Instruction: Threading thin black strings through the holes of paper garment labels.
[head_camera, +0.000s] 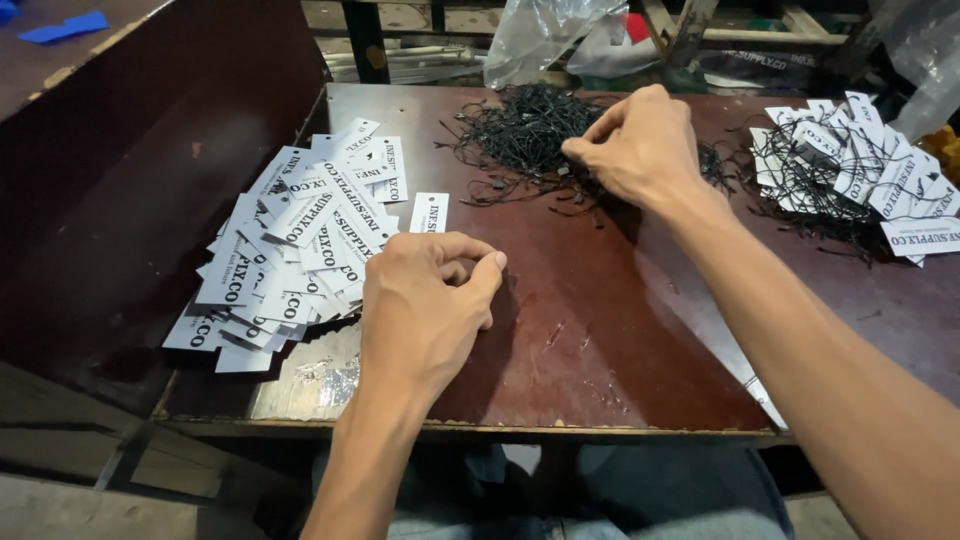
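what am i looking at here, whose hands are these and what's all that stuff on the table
This is one picture from a camera worn on a person's head, looking down at their own two bare hands over a dark reddish table. The left hand rests curled beside a fanned pile of white paper tags; whether it pinches anything is hidden. The right hand reaches into a heap of thin black strings, fingertips pinched among them. At far right lies a second pile of tags with strings already tangled through them. Clear plastic bags sit behind the table.
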